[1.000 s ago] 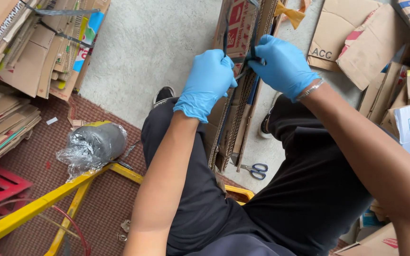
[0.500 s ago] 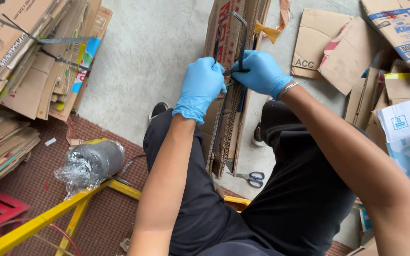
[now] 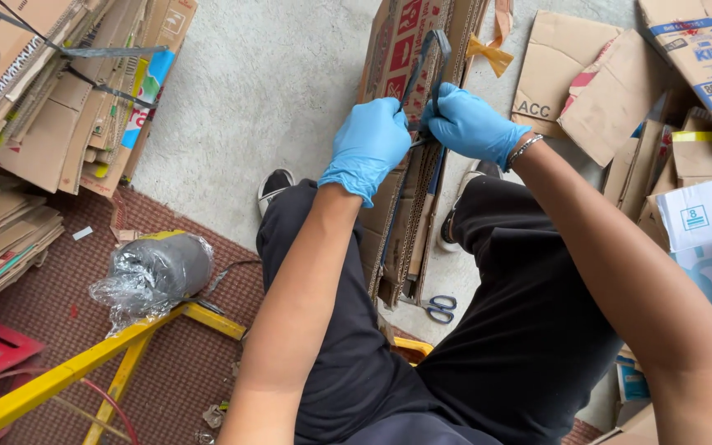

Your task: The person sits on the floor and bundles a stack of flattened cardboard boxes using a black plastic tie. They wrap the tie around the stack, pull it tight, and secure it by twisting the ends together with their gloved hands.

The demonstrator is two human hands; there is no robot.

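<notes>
A stack of flattened cardboard (image 3: 409, 222) stands on edge between my knees. A dark plastic strap (image 3: 436, 58) loops over its top. My left hand (image 3: 370, 144), in a blue glove, grips the strap on the left side of the stack. My right hand (image 3: 471, 125), also gloved in blue, pinches the strap on the right side, close to the left hand. The strap's ends are hidden under my fingers.
Blue-handled scissors (image 3: 439, 308) lie on the floor by my right leg. Strapped cardboard bundles (image 3: 51, 99) sit at left, loose boxes (image 3: 686, 124) at right. A plastic-wrapped grey roll (image 3: 158, 268) rests on a yellow metal frame (image 3: 84, 367) over a red mat.
Both hands have moved closer together on the strap at the top of the stack. The view has shifted so the stack sits lower and nearer.
</notes>
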